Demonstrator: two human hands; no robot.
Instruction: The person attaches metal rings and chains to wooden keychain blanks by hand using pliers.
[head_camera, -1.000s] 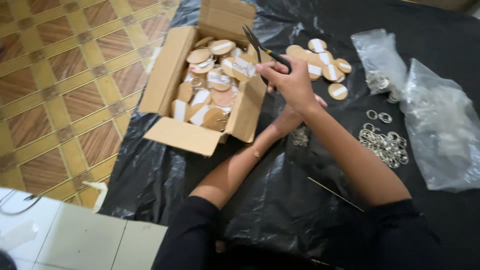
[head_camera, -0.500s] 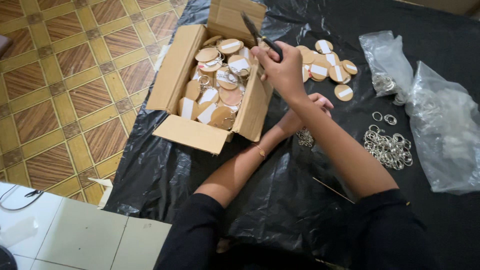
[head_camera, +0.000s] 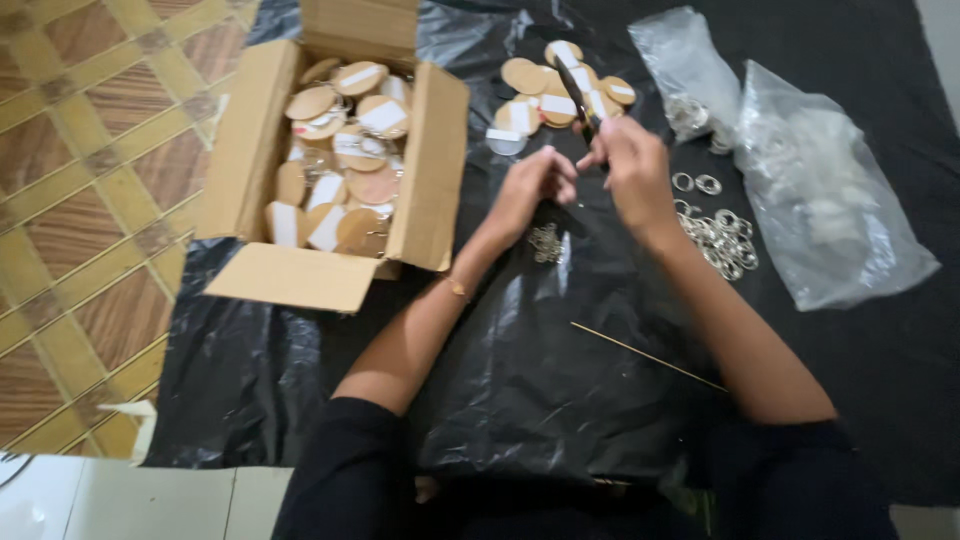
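Note:
My right hand is closed around dark pliers whose jaws point up and away, over the black plastic sheet. My left hand sits just left of it, fingertips pinched together close to the right hand; what it pinches is too small to make out. A small cluster of metal links lies below both hands. Round wooden discs with white strips lie in a loose pile just beyond the hands.
An open cardboard box holding several wooden discs stands at the left. Loose metal rings lie right of my right wrist, beside clear plastic bags. A thin stick lies on the sheet. Patterned floor tiles lie at the left.
My right hand with the pliers has drawn back from over the box to meet my left hand above the sheet. The camera view has shifted, so the box sits further left.

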